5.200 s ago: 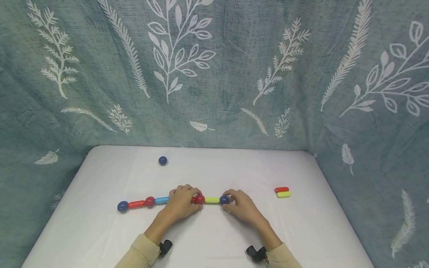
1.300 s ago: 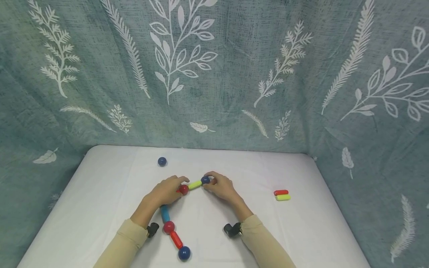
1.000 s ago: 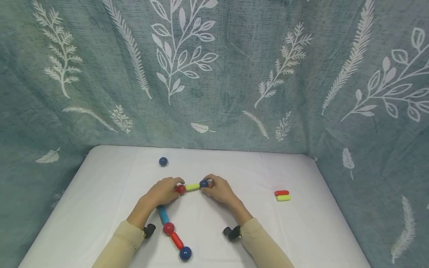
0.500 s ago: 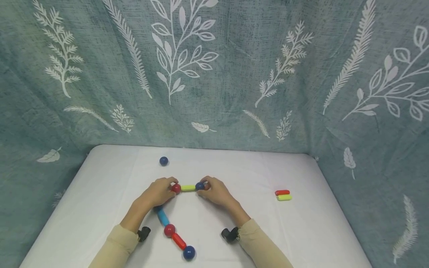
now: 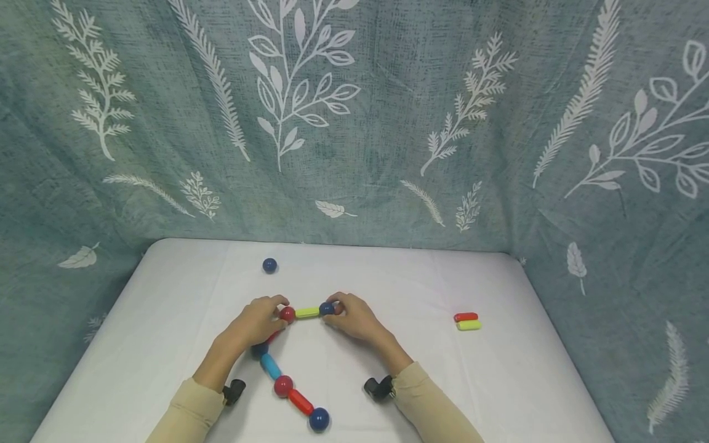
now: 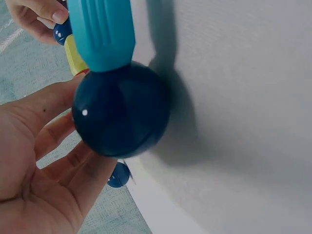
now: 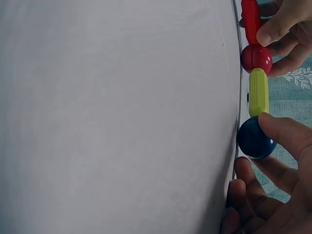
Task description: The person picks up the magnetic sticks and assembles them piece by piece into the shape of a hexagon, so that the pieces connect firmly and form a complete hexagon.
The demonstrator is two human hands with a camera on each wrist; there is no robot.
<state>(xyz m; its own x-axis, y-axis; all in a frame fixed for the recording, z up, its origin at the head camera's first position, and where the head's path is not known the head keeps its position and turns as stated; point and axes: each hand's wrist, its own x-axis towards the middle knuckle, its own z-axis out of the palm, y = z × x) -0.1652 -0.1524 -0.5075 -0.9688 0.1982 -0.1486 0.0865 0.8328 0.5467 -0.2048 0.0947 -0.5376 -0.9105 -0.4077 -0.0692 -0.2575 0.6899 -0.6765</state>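
Note:
A chain of balls and rods curves across the white table. My left hand (image 5: 253, 322) pinches a red ball (image 5: 287, 314) between thumb and fingers. My right hand (image 5: 354, 315) pinches the blue end ball (image 7: 256, 138). Between those two balls runs a yellow-green rod (image 5: 307, 312). Partly under my left hand, a red rod (image 7: 251, 22) leads to another blue ball (image 6: 121, 112). From there a light-blue rod (image 5: 271, 366), a red ball (image 5: 284, 386), a red rod (image 5: 301, 402) and a blue ball (image 5: 319, 419) extend toward the near edge.
A loose blue ball (image 5: 269, 266) lies toward the back of the table. At the right, a red rod (image 5: 465, 317) and a yellow-green rod (image 5: 469, 325) lie side by side. A patterned green cloth (image 5: 365, 123) hangs behind the table.
The chain lay almost straight five seconds ago and is now bent into an open curve. Over the last second both hands shifted slightly left, and the near blue end ball slid right.

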